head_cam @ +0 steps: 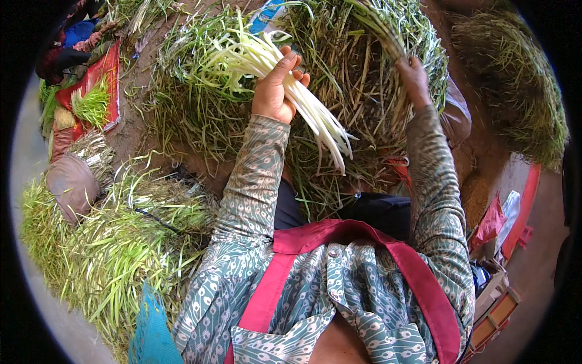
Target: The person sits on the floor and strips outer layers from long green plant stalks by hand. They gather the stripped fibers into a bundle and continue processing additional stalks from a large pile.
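My left hand (274, 91) is closed around a bundle of pale, peeled stalks (320, 118), probably chives or young garlic. White ends hang down to the right; pale green leaves spread to the upper left. Further right, my right hand (414, 81) grips a bunch of browner, unpeeled stalks (382, 34) that reaches up over a heap. Beneath both hands lies this large heap of loose green stalks and dry husks (350, 91). A leafier pile (195, 100) sits at its left side, below the bundle's leaf ends.
Another green heap (122, 255) lies at lower left, near a blue woven sack (152, 332). A red sheet (111, 68) with a green bunch (93, 105) is at upper left, beside another person (68, 54). More stalks (514, 86) are piled at far right, above a wooden crate (491, 325).
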A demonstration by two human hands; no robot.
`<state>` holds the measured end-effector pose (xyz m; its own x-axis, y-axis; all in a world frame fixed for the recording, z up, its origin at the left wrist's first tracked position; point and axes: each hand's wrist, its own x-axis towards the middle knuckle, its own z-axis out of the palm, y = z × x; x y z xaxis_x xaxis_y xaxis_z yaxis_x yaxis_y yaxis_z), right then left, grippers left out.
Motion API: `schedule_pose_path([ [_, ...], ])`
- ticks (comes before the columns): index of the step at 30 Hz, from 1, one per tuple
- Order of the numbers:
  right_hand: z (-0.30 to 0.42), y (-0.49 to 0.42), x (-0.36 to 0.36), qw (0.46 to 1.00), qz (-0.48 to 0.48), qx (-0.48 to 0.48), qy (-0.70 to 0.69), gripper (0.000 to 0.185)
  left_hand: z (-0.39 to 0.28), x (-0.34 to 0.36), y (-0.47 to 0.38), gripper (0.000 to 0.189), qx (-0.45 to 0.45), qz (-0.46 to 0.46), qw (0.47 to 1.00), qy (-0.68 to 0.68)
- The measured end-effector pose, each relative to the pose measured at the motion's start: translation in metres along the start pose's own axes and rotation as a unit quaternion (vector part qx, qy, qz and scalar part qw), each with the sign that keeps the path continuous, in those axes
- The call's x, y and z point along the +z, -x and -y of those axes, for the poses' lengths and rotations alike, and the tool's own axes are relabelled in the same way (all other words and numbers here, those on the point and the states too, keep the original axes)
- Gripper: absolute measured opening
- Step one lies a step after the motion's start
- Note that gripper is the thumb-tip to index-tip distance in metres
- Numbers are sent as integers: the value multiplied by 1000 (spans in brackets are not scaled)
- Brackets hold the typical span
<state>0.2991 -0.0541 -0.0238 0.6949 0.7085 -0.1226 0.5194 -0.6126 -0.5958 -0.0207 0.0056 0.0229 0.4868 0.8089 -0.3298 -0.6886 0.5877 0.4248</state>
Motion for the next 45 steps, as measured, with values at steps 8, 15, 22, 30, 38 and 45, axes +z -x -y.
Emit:
schedule_pose_path([
  [8, 68, 39, -37, 985, -71, -135, -80, 40, 0, 3, 5, 27, 3, 18, 999, -44],
  [15, 43, 61, 32, 997, 30, -64, 19, 72, 8, 6, 10, 23, -18, 29, 999, -29],
  [22, 90, 21, 92, 982, -16, 82, 167, 93, 5, 7, 20, 25, -8, 36, 999, 8],
  [30, 86, -1, 104, 956, -66, 103, 268, 92, -4, 13, 27, 26, -1, 0, 1000, 27],
  [38, 98, 9, 129, 947, -51, 141, 283, 92, -9, 14, 39, 27, -11, 17, 999, 47],
  [45, 94, -2, 104, 960, -7, 145, 240, 99, -17, 7, 35, 28, 2, -20, 998, 58],
])
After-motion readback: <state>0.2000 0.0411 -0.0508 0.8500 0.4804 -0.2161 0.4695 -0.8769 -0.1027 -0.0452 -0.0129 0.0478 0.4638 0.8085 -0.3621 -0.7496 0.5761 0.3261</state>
